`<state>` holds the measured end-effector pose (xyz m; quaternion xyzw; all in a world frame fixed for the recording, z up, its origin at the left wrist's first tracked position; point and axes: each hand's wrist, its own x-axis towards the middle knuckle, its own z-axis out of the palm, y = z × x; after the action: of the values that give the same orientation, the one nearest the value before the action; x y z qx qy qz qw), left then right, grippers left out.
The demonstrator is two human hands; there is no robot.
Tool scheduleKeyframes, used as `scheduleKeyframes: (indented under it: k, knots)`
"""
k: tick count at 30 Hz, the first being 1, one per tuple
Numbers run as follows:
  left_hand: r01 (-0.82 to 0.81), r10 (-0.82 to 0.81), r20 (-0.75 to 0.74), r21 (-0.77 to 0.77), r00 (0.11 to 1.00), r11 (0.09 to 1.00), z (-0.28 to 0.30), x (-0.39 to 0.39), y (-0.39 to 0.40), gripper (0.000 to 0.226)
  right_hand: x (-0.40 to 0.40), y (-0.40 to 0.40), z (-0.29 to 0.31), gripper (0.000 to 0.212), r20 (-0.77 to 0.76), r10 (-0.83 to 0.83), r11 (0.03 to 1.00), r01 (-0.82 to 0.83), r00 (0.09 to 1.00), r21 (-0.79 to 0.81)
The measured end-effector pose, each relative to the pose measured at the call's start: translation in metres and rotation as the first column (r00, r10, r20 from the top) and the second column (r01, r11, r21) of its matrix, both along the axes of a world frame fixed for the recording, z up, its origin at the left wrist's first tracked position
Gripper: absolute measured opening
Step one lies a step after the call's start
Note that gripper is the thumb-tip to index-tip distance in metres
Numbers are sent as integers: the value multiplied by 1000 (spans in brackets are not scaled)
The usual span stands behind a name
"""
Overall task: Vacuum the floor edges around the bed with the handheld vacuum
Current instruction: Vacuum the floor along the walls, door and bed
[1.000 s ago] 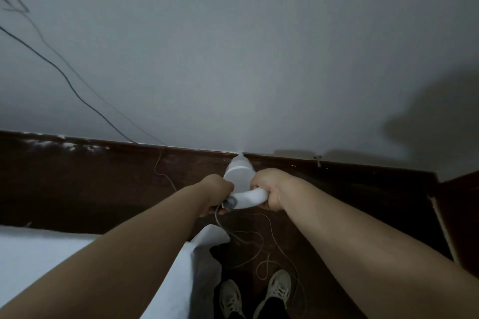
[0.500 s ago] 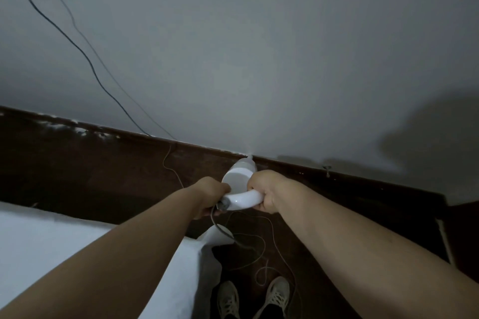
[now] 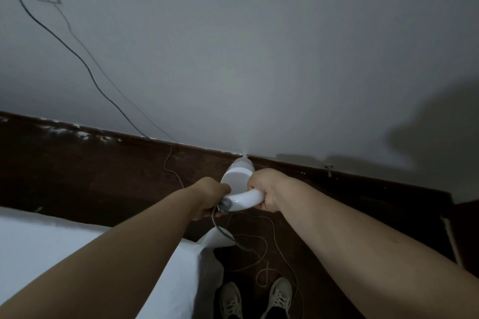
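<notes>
A white handheld vacuum [image 3: 237, 180] points away from me, its nozzle tip at the line where the dark wood meets the grey wall. My right hand [image 3: 267, 189] grips the curved white handle from the right. My left hand [image 3: 210, 197] holds the handle's rear end, where the grey cord leaves it. The bed [image 3: 64, 254], covered with a white sheet, fills the lower left; its corner lies just under my left forearm.
A dark cable [image 3: 77, 59] runs down the wall from a plug at top left. Thin cords [image 3: 259, 248] loop over the dark floor by my two shoes [image 3: 280, 295]. A dark wooden panel [image 3: 90, 163] runs behind the bed. More dark furniture stands at the right edge.
The view has tilted up and left, so more wall and the plug show. Both hands keep the same hold on the vacuum, whose nozzle stays at the wall line.
</notes>
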<state>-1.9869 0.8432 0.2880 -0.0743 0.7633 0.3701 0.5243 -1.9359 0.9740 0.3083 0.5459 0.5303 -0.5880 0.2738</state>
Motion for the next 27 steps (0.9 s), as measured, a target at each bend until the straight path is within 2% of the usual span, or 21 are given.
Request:
scheduleKeyframes:
  k: [13,27]
  knots:
    - [11,-13,-37,-53,999,999,6,19,31,41,14,32,-7,51,-38,95,995,-94,995,13]
    - [-60,58,-57,-40,997,997,7,106,167,40,93,168,-9,47,-69,135,990,-131,989,56]
